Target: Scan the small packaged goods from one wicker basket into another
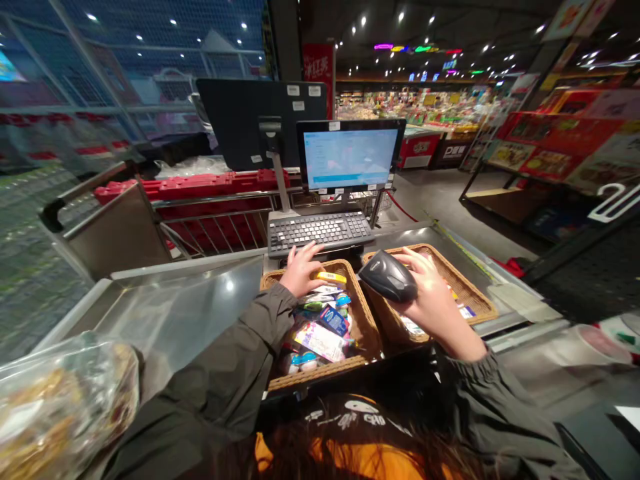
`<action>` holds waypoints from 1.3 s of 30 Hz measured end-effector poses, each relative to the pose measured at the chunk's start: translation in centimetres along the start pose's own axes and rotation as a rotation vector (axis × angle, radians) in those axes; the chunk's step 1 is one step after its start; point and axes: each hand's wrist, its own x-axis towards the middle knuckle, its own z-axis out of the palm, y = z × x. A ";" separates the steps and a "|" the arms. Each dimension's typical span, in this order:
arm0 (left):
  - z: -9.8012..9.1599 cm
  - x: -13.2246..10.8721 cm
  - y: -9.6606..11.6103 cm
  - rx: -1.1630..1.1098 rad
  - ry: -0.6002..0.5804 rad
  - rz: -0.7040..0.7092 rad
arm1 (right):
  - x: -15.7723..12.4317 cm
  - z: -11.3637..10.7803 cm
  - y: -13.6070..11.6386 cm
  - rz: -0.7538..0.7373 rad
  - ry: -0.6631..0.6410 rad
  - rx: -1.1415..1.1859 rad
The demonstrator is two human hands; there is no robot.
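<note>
My right hand (433,293) is wrapped round a black barcode scanner (387,275), held above the right wicker basket (473,287). Its head points left. Over the far side of the left wicker basket (369,327) is my left hand (301,270), fingers apart and stretched toward the black keyboard (320,230). A yellow packet (331,277) lies close by its thumb; whether they touch I cannot tell. The left basket holds small packaged goods, among them a dark blue packet (334,320) and a white and purple packet (320,341). My right hand partly hides the right basket's contents.
Behind the keyboard stands a lit monitor (350,157), with a larger dark screen (260,123) seen from its back. A clear bag of food (65,400) sits on the metal counter (195,313) at left. A metal trolley (115,230) stands beyond the counter.
</note>
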 end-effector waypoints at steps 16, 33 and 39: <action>5.2 1.4 2.6 0.166 -0.335 0.004 | -4.9 -3.5 8.3 0.364 0.100 -0.113; 20.3 14.0 20.2 0.180 -0.658 0.271 | -10.3 -7.2 13.1 0.525 0.187 -0.136; 23.0 14.1 20.7 0.183 -0.697 0.275 | -11.0 -7.4 13.9 0.545 0.190 -0.108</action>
